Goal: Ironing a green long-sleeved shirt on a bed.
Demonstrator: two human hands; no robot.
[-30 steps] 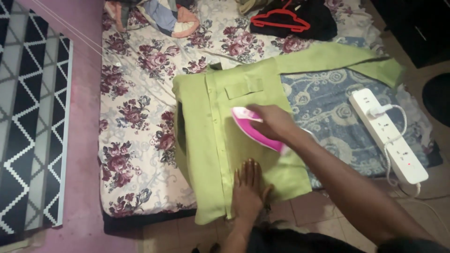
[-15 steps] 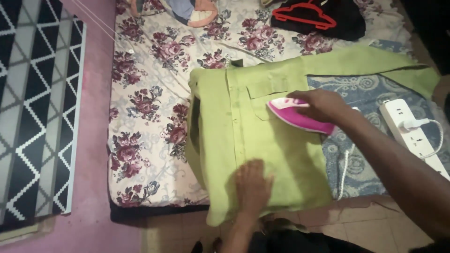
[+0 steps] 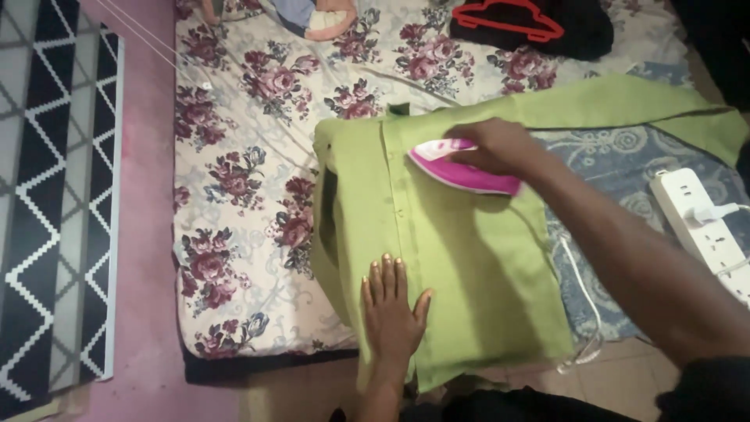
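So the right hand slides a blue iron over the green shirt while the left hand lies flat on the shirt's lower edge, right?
Not quite: the iron is pink, not blue, as the head view shows. The right hand grips it on the green shirt, and the left hand lies flat near the lower edge.

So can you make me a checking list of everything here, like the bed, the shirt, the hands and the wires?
Surface: floral bedsheet on a low mattress, blue patterned cloth at its right.
Job's things: green shirt spread flat; pink iron rests on its upper part.
Clutter: red hanger on dark clothes; bundled clothes at the top edge.
Hands: right hand has its grip on the iron; left hand lies flat on the shirt's lower edge.
Cables: white power strip with a plug in it; white cord runs along the shirt's right side.
Surroundings: pink floor, black-and-white mat to the left.
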